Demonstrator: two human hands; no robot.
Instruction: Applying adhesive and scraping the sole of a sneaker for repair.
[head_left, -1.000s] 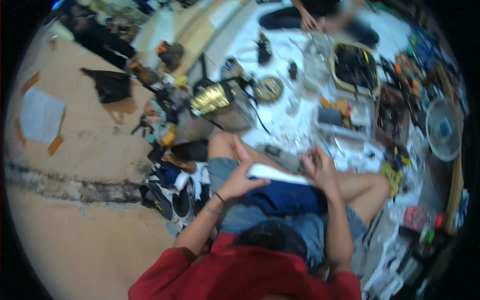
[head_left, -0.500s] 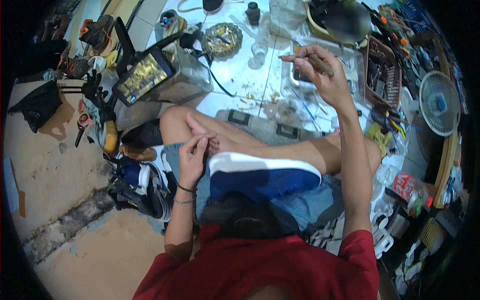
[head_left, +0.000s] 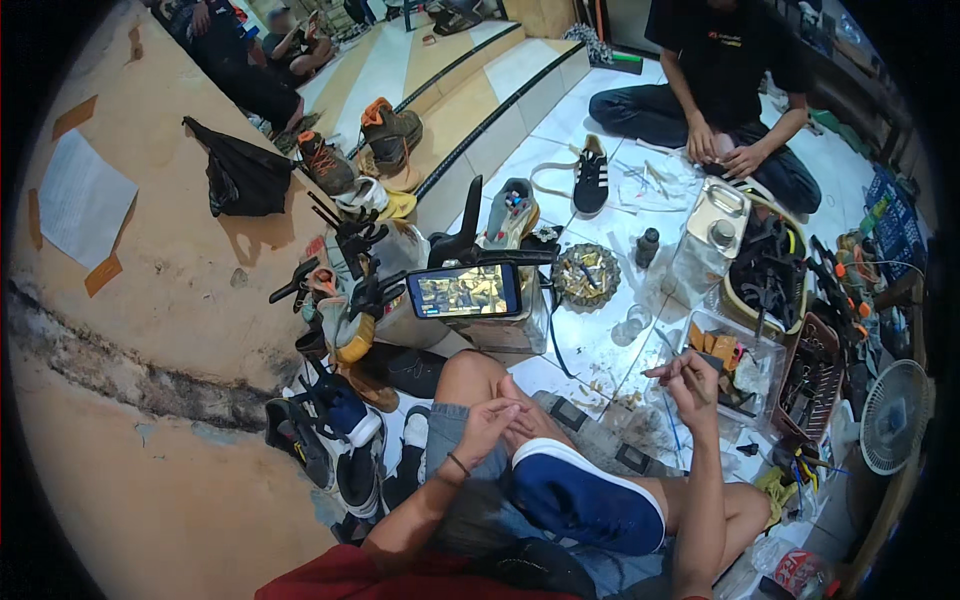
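Note:
A blue shoe with a white sole [head_left: 585, 497] lies across my lap. Just beyond its upper left end, my left hand [head_left: 490, 425] is closed, fingertips pinched near my bare foot; anything between them is too small to make out. My right hand [head_left: 690, 395] is raised to the right of the shoe, in front of a clear plastic bin [head_left: 745, 395], fingers wrapped round a small tool with a brownish handle [head_left: 703, 385]. Beyond the shoe stands a phone [head_left: 462, 290] with a lit screen, propped on a clear container.
A co-worker [head_left: 715, 120] sits cross-legged opposite, hands together. Shoes [head_left: 390, 140] crowd the left by a stained wall [head_left: 150, 300]. A black sneaker [head_left: 590, 175], ashtray [head_left: 585, 275], metal can [head_left: 710, 235], tool basket [head_left: 805, 385] and fan [head_left: 895, 415] surround me.
The view has tilted up, showing more beyond my lap. My left hand left the shoe's white sole and closed beside it; my right hand lifted away from the shoe with the small tool.

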